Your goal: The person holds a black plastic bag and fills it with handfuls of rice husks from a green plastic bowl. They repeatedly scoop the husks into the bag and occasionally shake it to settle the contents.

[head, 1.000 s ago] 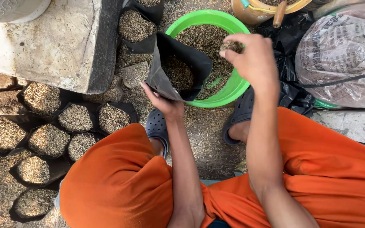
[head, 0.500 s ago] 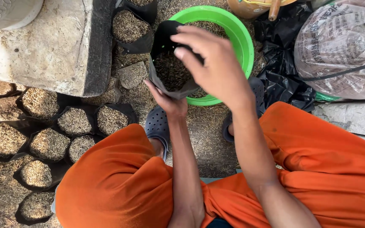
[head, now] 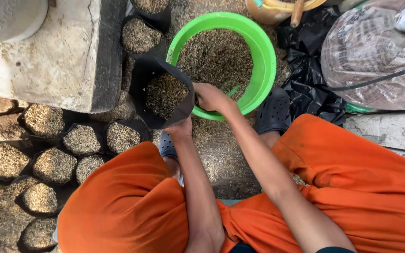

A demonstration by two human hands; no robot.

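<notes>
A black grow bag [head: 139, 89], partly filled with brown husk mix, stands open in front of me. My left hand [head: 180, 127] grips its near rim from below. My right hand [head: 210, 97] holds the bag's right edge, next to the rim of the green basin [head: 268, 61]. That basin holds the same husk mix and sits just behind the bag. My knees in orange trousers frame the bottom of the view.
Several filled black bags [head: 83, 139] stand in rows on the left. A concrete block [head: 57, 56] lies at upper left. Black plastic sheets [head: 308, 79], a printed sack [head: 376, 61] and a tan bowl [head: 268, 11] sit at upper right. A dark sandal [head: 273, 112] rests by the basin.
My right hand came down from above the basin, passed over the bag mouth, and now holds the bag's right edge. The bag is fuller and more upright.
</notes>
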